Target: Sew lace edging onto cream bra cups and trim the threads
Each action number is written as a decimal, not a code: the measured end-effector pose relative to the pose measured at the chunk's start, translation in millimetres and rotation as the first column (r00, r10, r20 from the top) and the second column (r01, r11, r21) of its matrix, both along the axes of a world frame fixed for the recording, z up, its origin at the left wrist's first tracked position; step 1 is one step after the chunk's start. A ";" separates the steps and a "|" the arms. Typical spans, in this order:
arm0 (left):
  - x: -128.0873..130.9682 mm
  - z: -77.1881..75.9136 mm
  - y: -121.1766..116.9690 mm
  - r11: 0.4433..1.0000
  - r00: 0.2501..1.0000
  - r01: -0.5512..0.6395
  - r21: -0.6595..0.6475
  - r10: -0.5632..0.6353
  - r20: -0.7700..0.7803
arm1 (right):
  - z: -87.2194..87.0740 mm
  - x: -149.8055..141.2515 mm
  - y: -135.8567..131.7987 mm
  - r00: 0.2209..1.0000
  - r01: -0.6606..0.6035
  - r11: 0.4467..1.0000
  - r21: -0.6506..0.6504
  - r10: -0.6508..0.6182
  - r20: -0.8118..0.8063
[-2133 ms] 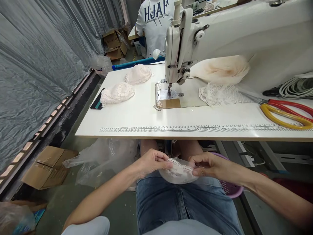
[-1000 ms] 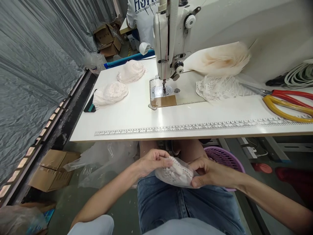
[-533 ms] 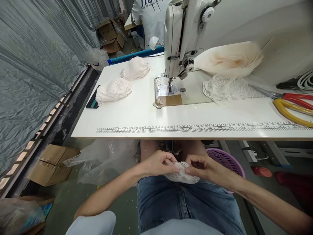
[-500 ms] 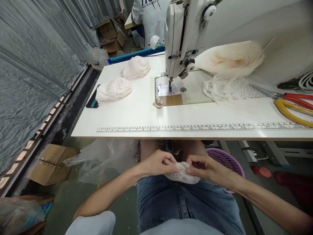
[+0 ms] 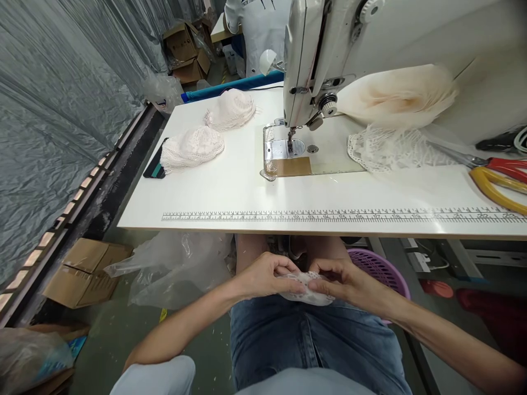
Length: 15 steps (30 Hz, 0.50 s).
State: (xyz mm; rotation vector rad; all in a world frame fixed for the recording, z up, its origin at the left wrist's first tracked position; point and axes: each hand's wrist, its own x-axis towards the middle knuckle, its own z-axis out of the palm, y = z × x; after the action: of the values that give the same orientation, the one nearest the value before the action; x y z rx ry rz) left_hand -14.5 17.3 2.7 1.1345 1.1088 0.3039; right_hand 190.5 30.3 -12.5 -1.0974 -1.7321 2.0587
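At lower centre, both hands' (image 5: 269, 277) fingers pinch the lace piece (image 5: 307, 291); uneven tugging could skew its layers.

Sewing machine (image 5: 304, 66), cut off by the top and right edges; scissors (image 5: 504, 164), handle ends cropped at right; coiled cable (image 5: 521, 140), mostly out of frame. Co-worker's shirt (image 5: 265, 38), upper part cropped, lettering incomplete. Lace piece (image 5: 307, 297), partly covered by the fingers of left hand (image 5: 269, 275) and right hand (image 5: 341, 281); purple basket (image 5: 381, 270), partly hidden behind right forearm.
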 end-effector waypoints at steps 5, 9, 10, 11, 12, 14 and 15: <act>4.9 -2.6 -2.5 0.987 0.988 -0.151 0.048 0.150 0.023 | 3.0 -1.0 2.1 0.999 -0.016 0.999 0.039 0.015 0.031; -0.3 5.5 -0.7 0.988 0.990 -0.138 0.071 0.137 0.017 | 9.4 1.3 6.2 0.996 -0.091 0.995 0.027 0.091 0.026; -2.2 7.0 -0.4 0.988 0.991 -0.136 0.067 0.136 0.015 | 11.2 1.8 6.9 0.995 -0.098 0.995 0.010 0.098 0.016; -3.8 7.9 -0.3 0.988 0.990 -0.139 0.062 0.139 0.013 | 12.7 2.0 7.3 0.995 -0.100 0.995 -0.011 0.100 0.005; -5.0 8.3 -0.3 0.988 0.990 -0.142 0.055 0.142 0.011 | 14.1 1.9 7.6 0.995 -0.103 0.994 -0.030 0.102 -0.003; -6.2 8.3 -0.4 0.989 0.989 -0.146 0.040 0.145 0.012 | 16.0 1.1 7.6 0.994 -0.113 0.992 -0.053 0.112 -0.016; -6.2 8.1 -0.4 0.989 0.989 -0.146 0.033 0.146 0.014 | 16.5 0.5 7.5 0.993 -0.117 0.992 -0.055 0.116 -0.021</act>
State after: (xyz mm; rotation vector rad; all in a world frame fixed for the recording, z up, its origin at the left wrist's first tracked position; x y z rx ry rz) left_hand -20.7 16.9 10.8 1.0821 1.1828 0.4446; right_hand 191.0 37.8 4.0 -1.0124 -1.7802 2.1916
